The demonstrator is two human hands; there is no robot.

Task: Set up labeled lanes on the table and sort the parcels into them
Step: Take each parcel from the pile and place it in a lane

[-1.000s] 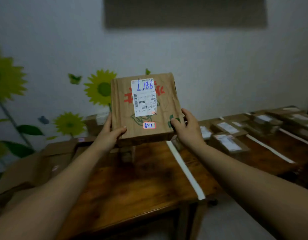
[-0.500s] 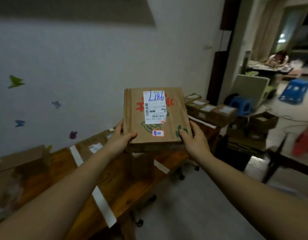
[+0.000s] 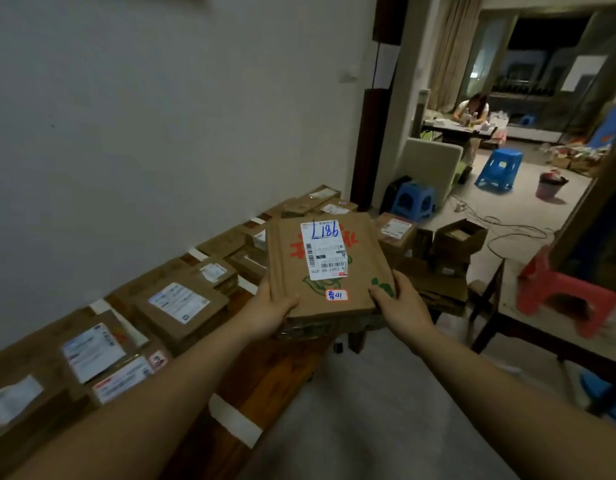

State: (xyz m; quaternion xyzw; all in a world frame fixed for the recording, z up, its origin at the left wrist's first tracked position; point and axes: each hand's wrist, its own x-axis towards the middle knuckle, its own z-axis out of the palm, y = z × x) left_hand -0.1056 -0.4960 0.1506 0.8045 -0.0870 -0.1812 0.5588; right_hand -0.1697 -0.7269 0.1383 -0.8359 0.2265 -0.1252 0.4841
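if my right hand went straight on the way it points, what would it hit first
The right hand grips the held parcel, so it pushes that first; beyond, probably the parcels at the table's far end, though depth is unclear.

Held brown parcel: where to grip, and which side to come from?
Take the parcel by its opposite side edges near the near corners, coming from left and right, as the left hand and right hand do, thumbs on top. It is flat, wide and nearly level, so this likely steadies it and keeps the shipping label uncovered.
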